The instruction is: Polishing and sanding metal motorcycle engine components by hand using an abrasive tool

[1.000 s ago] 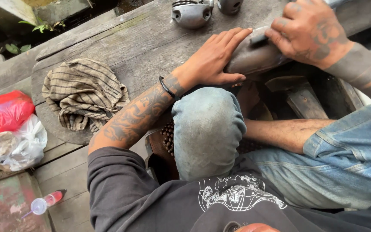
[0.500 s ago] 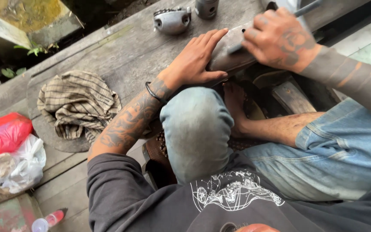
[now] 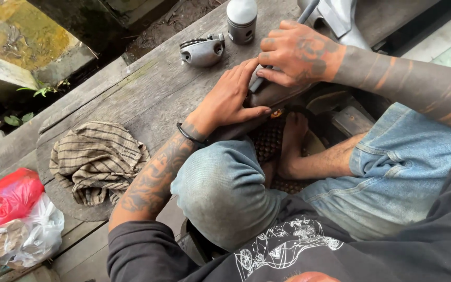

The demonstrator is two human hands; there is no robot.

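Both hands, left hand (image 3: 232,98) and right hand (image 3: 298,55), press the grey part (image 3: 275,95).

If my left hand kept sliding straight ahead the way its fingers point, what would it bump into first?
Probably the right hand: the left hand lies flat on the dark grey part, fingers aimed up and right toward the tool the right hand grips. Depth is hard to judge.

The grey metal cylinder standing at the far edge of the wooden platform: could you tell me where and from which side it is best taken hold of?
Grip the grey metal cylinder around its round side wall, coming from above or from the near-left. It stands upright with a plain, rounded top, so fingers can wrap it. The right hand crowds its right side, and the ribbed metal cover lies close on its left, so a low sideways approach looks tighter.
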